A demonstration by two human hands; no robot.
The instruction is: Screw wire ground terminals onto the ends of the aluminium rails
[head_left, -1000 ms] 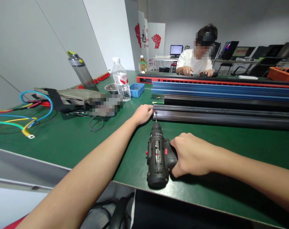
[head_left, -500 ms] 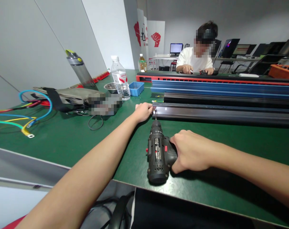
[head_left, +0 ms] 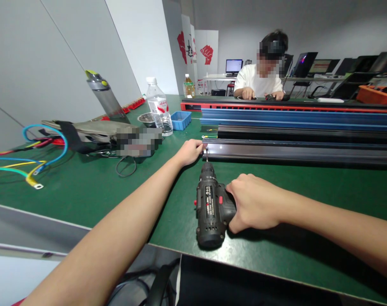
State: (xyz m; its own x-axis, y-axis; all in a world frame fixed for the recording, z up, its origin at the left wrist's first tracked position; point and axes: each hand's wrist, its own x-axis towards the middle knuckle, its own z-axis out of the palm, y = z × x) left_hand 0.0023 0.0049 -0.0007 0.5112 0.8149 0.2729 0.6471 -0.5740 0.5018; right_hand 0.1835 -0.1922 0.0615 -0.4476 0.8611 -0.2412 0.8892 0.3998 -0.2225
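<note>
My right hand (head_left: 255, 203) grips the handle of a black cordless drill (head_left: 210, 205) that lies on the green table (head_left: 85, 187), its bit pointing at the end of a long black metal rail (head_left: 295, 151). My left hand (head_left: 190, 152) rests with its fingers curled at the left end of that rail, right beside the drill bit; whether it pinches something small there I cannot tell.
Behind the black rail lie more rails, blue (head_left: 292, 117) and red (head_left: 276, 106). On the left are coloured cables (head_left: 30, 161), a grey bag (head_left: 91, 131), a grey flask (head_left: 106, 97), a water bottle (head_left: 158, 106), a blue tray (head_left: 180, 120). A person in white (head_left: 257, 80) sits across the table.
The drill and my right hand have edged slightly forward toward the rail end. My left hand stays at the rail's end.
</note>
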